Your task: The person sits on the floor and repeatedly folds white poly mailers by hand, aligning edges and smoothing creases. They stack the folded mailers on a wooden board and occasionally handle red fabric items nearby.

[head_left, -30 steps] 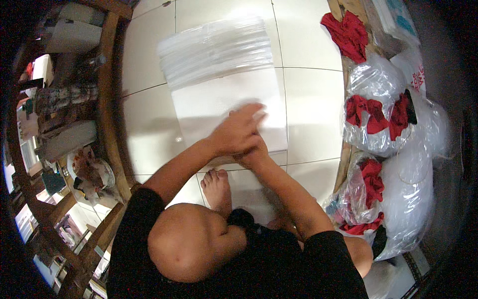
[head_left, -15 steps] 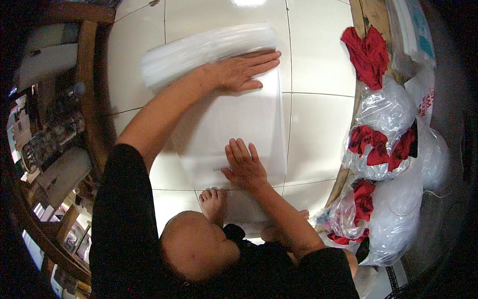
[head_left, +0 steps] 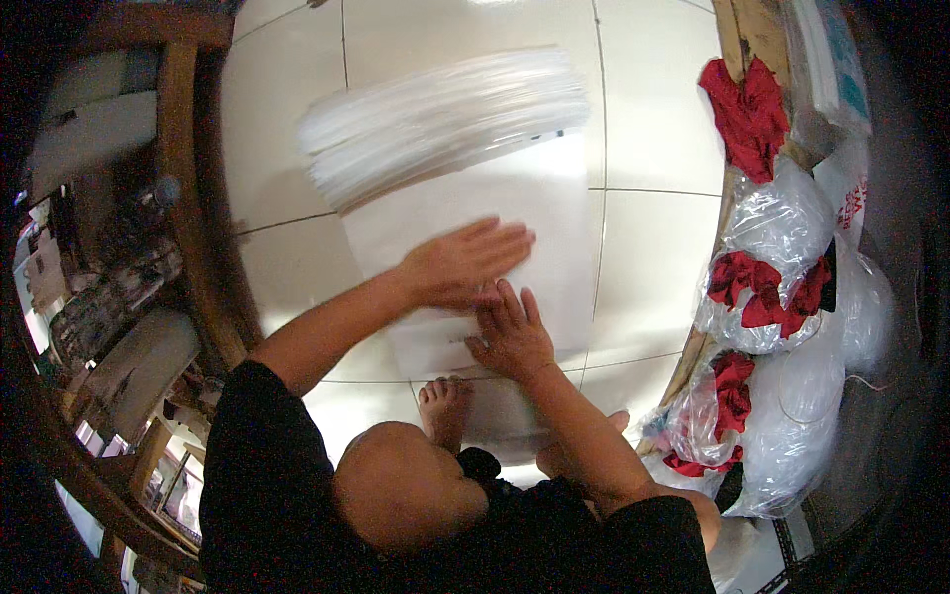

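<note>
A white, smooth plastic sheet or stack of sheets [head_left: 554, 213] lies on the tiled floor in front of me. Along its far end, shiny translucent layers [head_left: 445, 124] are bunched and fanned into a thick band. My left hand [head_left: 465, 262] is stretched out over the sheet's middle, slightly blurred, its fingers extended. Just below and right of it, my right hand [head_left: 515, 332] rests flat on the near part, fingers spread. The two hands overlap or nearly touch; neither grips anything.
To the right, clear plastic bags [head_left: 782, 213] and crumpled red cloth [head_left: 747, 114] lie along a wooden beam [head_left: 737, 40]. Dark wooden framing [head_left: 178, 129] stands on the left. My bare foot [head_left: 445, 406] is at the sheet's near edge.
My left hand has come back from the far bunched layers toward me, close to the right hand. The far layers now spread wider toward me. My right hand stays flat on the sheet.
</note>
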`<move>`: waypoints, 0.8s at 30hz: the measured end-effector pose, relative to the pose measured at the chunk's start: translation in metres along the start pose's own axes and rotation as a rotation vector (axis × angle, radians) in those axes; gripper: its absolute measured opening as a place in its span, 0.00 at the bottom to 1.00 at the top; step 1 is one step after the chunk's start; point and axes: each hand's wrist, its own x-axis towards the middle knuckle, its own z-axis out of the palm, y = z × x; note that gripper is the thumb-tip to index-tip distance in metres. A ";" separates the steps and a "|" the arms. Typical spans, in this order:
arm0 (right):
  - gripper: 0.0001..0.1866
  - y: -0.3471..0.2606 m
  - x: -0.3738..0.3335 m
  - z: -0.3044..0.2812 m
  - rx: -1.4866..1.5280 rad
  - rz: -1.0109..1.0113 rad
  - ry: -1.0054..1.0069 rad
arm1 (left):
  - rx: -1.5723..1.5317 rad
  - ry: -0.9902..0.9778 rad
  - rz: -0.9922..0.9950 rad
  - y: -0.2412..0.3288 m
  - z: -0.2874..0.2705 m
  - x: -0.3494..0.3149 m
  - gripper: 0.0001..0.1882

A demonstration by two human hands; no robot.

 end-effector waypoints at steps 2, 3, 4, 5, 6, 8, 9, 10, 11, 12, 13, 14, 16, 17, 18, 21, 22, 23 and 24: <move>0.37 -0.002 -0.006 0.000 -0.016 -0.004 0.008 | 0.014 0.023 -0.108 -0.022 -0.013 -0.003 0.39; 0.38 -0.002 -0.006 0.000 -0.011 0.002 -0.003 | 0.043 0.040 -0.174 -0.036 -0.022 -0.005 0.39; 0.39 -0.002 -0.005 -0.001 -0.004 0.004 -0.011 | -0.077 0.031 -0.282 -0.054 -0.028 -0.010 0.38; 0.38 -0.003 -0.003 -0.003 0.001 0.004 -0.004 | -0.195 0.023 -0.384 -0.069 -0.035 -0.016 0.37; 0.37 -0.004 -0.002 -0.005 0.005 0.006 0.005 | -0.183 -0.001 -0.370 -0.078 -0.043 -0.022 0.37; 0.37 -0.005 -0.004 -0.006 0.014 0.012 0.006 | -0.163 -0.048 -0.325 -0.085 -0.059 -0.026 0.37; 0.38 -0.006 -0.004 -0.006 0.021 0.010 0.001 | -0.124 -0.032 -0.347 -0.081 -0.060 -0.026 0.34; 0.39 -0.004 -0.002 -0.007 0.018 0.009 0.003 | -0.080 -0.008 -0.362 -0.076 -0.061 -0.024 0.33; 0.39 -0.004 -0.002 -0.009 0.033 0.009 0.014 | -0.035 0.017 -0.376 -0.073 -0.061 -0.022 0.31; 0.38 -0.005 -0.002 -0.010 0.048 0.010 0.027 | 0.019 0.089 -0.341 -0.074 -0.056 -0.022 0.28; 0.38 -0.008 -0.002 -0.014 0.063 0.006 0.037 | 0.070 0.163 -0.310 -0.075 -0.046 -0.025 0.26; 0.38 -0.009 -0.001 -0.019 0.099 0.023 0.033 | 0.119 0.241 -0.276 -0.074 -0.044 -0.022 0.24; 0.37 -0.011 -0.003 -0.031 0.174 0.055 0.030 | 0.237 0.414 -0.003 -0.059 -0.041 -0.012 0.20; 0.37 -0.018 -0.013 -0.034 0.245 0.285 0.171 | 0.294 0.492 0.128 -0.048 -0.044 -0.007 0.18; 0.36 -0.029 -0.030 -0.036 0.318 0.513 0.313 | 0.455 0.485 0.146 -0.043 -0.048 0.001 0.30; 0.36 -0.068 -0.082 -0.021 0.736 1.165 0.482 | 0.593 0.443 -0.199 -0.026 -0.091 0.035 0.44; 0.37 -0.069 -0.089 -0.018 0.904 1.367 0.504 | 0.610 0.429 -0.288 -0.035 -0.089 0.040 0.47; 0.37 -0.068 -0.084 -0.021 1.139 1.444 0.548 | 0.631 0.424 -0.371 -0.045 -0.087 0.047 0.50; 0.38 -0.068 -0.074 -0.023 1.380 1.506 0.586 | 0.649 0.420 -0.455 -0.056 -0.086 0.055 0.53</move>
